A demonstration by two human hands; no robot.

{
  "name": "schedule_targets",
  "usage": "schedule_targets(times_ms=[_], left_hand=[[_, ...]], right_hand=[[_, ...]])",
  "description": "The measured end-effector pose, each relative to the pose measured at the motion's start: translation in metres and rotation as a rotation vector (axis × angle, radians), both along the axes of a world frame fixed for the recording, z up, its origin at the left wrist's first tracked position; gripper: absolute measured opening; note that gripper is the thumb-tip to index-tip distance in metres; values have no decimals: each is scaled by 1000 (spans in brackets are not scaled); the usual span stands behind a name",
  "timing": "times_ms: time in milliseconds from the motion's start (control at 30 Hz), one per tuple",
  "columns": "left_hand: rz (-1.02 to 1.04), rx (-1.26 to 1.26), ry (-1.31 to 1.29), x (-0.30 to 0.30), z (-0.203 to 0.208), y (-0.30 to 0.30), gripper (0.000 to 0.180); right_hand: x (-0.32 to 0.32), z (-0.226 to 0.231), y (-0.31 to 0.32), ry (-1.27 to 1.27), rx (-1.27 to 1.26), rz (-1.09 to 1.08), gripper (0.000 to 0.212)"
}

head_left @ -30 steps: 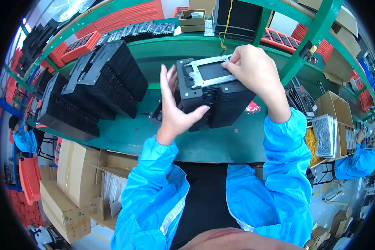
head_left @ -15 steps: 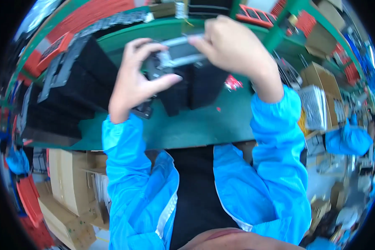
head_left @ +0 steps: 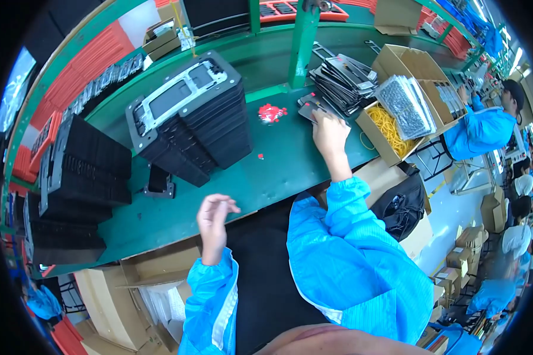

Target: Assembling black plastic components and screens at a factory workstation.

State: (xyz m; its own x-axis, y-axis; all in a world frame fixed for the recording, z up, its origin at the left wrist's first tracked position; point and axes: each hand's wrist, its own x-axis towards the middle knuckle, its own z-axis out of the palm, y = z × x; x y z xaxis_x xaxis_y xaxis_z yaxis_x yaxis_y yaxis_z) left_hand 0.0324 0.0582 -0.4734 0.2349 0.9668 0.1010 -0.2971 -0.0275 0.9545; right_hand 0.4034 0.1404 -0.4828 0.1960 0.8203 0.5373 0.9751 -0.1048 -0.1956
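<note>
Left hand (head_left: 214, 225) empty, metal frame (head_left: 176, 109) laid on black stack (head_left: 222, 127) beyond it; right hand (head_left: 330, 139) touches 1 plate (head_left: 307, 110), grip unclear, pile (head_left: 344, 83) remaining beyond.

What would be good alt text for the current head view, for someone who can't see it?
The person's right hand touches a dark flat piece beside a pile of dark frames on a green workbench; the left hand hovers, empty, near the front edge. Left of the red bits stands a tall black stack topped by a silvery frame.
</note>
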Motion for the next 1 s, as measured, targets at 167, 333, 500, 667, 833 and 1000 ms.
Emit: schedule_targets(times_ms=[167,333,500,667,833,1000], left_hand=[[-245,62,105,60,23,-3,68],[-286,306,153,96,18,17,94],[-304,392,277,97,10,30,95],[-143,637,639,72,-13,36,86],[-459,-209,304,33,-5,46,78],[-457,-143,-100,35,28,56,78]], right_hand=[[-65,54,-52,495,318,247,23],[-115,80,-90,852,238,741,25],[-133,69,-69,1656,157,690,23],[-130,49,-54,1786,-111,756,17],[-89,56,0,1573,-425,1169,18],[-53,24,98,612,-123,549,18]])
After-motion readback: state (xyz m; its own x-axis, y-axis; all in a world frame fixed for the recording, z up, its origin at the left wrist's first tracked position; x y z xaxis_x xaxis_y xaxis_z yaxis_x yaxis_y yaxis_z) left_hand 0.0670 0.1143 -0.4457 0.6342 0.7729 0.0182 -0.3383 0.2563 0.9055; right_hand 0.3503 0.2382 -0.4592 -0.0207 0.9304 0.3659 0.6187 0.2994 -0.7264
